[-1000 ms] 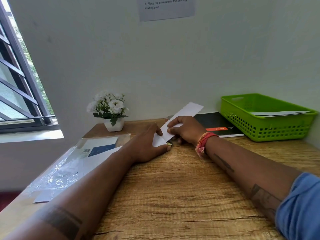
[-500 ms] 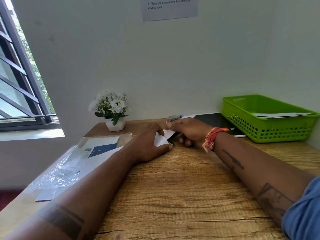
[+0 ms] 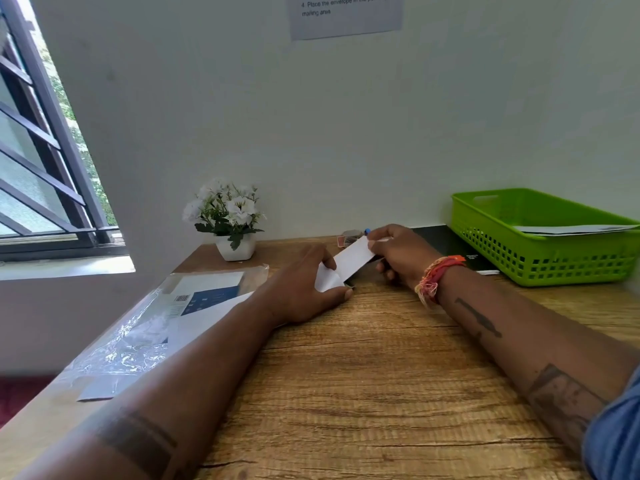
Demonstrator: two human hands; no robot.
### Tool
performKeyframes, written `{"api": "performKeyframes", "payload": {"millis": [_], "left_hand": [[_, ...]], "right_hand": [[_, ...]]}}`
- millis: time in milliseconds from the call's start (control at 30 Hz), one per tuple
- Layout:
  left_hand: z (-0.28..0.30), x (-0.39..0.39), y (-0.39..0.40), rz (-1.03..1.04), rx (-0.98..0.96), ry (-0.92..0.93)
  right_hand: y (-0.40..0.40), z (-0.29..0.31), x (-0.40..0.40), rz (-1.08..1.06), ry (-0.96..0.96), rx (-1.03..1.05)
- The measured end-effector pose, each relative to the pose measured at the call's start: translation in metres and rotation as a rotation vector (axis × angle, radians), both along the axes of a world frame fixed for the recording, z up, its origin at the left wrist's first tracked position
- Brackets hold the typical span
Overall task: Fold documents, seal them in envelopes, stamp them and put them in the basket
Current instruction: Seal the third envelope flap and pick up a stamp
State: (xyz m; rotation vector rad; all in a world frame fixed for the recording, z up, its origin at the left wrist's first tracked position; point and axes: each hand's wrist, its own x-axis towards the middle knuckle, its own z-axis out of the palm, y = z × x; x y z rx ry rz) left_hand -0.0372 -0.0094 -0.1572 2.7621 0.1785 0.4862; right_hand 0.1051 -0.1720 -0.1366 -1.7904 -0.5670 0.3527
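I've just brought the long flap down: the folded paper (image 3: 346, 263) now sits short between my hands, left hand (image 3: 304, 289) pinching its near end, right hand (image 3: 398, 252) its far end. Basket (image 3: 540, 268) waits beyond my right wrist; envelope next, I'd judge.

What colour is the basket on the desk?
Bright lime green basket, seen clearly in the head view.

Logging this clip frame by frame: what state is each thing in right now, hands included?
Folded white paper document: held between both hands, above the wooden desk.
Left hand: grips the document's near end.
Right hand: pinches its far end.
Green plastic basket: upright, a white envelope lying inside.
Clear plastic packet of paper: flat on the desk's left side.
White flower pot: upright.
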Motion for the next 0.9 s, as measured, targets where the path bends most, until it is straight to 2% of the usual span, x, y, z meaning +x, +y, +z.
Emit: {"api": "performKeyframes", "payload": {"millis": [67, 133, 233, 433, 600, 900], "left_hand": [[0.000, 0.000, 0.000, -0.001, 0.013, -0.003], [0.001, 0.001, 0.000, 0.000, 0.015, -0.014], [0.002, 0.001, 0.002, 0.006, 0.002, -0.018], [0.001, 0.002, 0.002, -0.003, 0.021, -0.026], [0.001, 0.001, 0.001, -0.033, 0.025, -0.066], [0.001, 0.000, -0.001, -0.078, 0.023, -0.138]], "right_hand": [[0.002, -0.002, 0.000, -0.030, -0.011, -0.062], [0.006, -0.002, -0.003, 0.032, -0.006, -0.115], [0.014, -0.002, -0.012, 0.109, -0.020, -0.093], [0.014, 0.003, -0.022, 0.031, -0.131, -0.164], [0.015, 0.003, -0.027, 0.157, -0.117, -0.234], [0.012, 0.003, -0.018, 0.215, -0.030, -0.230]]}}
